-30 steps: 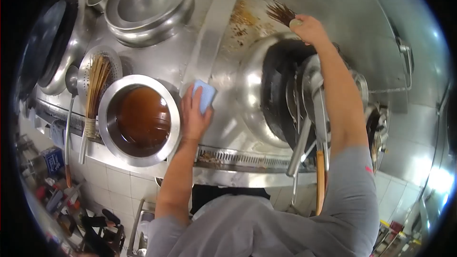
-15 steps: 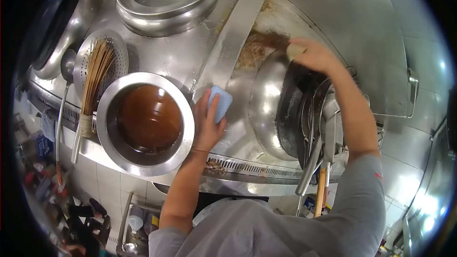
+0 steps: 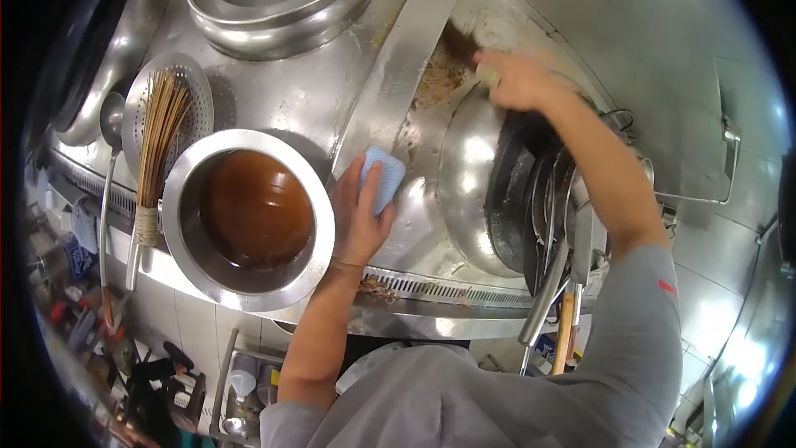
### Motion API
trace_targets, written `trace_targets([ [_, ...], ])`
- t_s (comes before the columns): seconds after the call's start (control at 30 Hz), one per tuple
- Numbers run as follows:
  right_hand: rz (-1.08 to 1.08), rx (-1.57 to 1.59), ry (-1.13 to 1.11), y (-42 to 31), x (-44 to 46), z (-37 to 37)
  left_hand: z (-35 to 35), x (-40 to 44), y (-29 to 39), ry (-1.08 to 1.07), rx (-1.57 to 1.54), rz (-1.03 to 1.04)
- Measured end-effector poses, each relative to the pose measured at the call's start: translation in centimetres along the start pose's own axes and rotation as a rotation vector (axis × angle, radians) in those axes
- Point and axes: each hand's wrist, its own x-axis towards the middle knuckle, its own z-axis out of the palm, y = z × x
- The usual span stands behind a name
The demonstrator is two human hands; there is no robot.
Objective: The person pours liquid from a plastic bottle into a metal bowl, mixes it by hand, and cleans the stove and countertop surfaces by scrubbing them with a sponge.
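My left hand (image 3: 361,216) is wrapped round a light blue sponge (image 3: 382,180) above the steel counter, just right of a steel pot (image 3: 319,191) of brown liquid. At the upper right, my right hand (image 3: 516,81) grips the pale bound end of a dark whisk brush (image 3: 461,44). Its blurred bristles touch the stained counter (image 3: 438,83) between the raised steel strip (image 3: 408,41) and the round steel wok ring (image 3: 473,166). Below my right forearm, a dark wok (image 3: 516,191) holds several metal utensils, their handles pointing toward me.
A bamboo whisk (image 3: 162,129) lies on a perforated skimmer (image 3: 195,87) at the left, beside a long ladle (image 3: 111,120). Behind the pot stands a large steel vessel (image 3: 282,37). A slotted drain (image 3: 448,291) with food scraps runs along the front edge.
The brush in my right hand has moved from beside the back wall down and left onto the stained patch. My left hand keeps the sponge, and the view has shifted.
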Motion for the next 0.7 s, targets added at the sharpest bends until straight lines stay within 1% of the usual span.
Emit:
trace_targets([
  [0.03,-0.11,-0.022,0.026,0.3,-1.5,2.0,0.2,0.0,-0.1,0.013,-0.002,0.007],
  [0.07,-0.081,-0.019,-0.078,-2.1,-4.6,1.0,0.2,-0.4,0.0,0.018,-0.007,0.012],
  [0.13,-0.074,-0.039,-0.1,-2.6,-7.3,-0.1,0.0,0.0,0.3,0.009,-0.018,0.019],
  [0.2,-0.202,0.111,0.171,2.6,-7.1,-1.2,-0.3,-0.3,0.4,0.002,-0.016,0.004],
  [0.27,0.123,0.139,0.087,4.1,-7.0,-6.6,-0.1,-0.3,0.3,0.001,-0.017,-0.006],
  [0.33,0.409,0.2,0.115,7.6,-3.8,-8.0,-0.1,-0.6,0.3,-0.004,-0.016,-0.012],
  [0.4,0.499,0.239,0.083,12.6,1.5,-4.5,-0.3,-0.4,0.3,0.004,-0.016,-0.004],
  [0.43,0.543,0.258,0.065,13.7,3.3,-3.0,-0.1,-0.4,0.2,0.017,-0.017,0.0],
  [0.53,0.302,-0.105,-0.049,6.6,5.8,-1.7,0.0,-0.6,0.1,0.011,-0.024,0.004],
  [0.6,0.183,-0.243,-0.098,1.9,5.6,-1.3,0.1,-0.5,0.2,0.013,-0.027,0.009],
  [0.67,0.046,-0.176,-0.097,-2.8,3.1,-0.8,0.0,-0.6,0.2,0.024,-0.035,0.012],
  [0.7,0.028,-0.161,-0.073,-5.3,0.9,0.3,0.2,-0.6,0.1,0.03,-0.042,0.015],
])
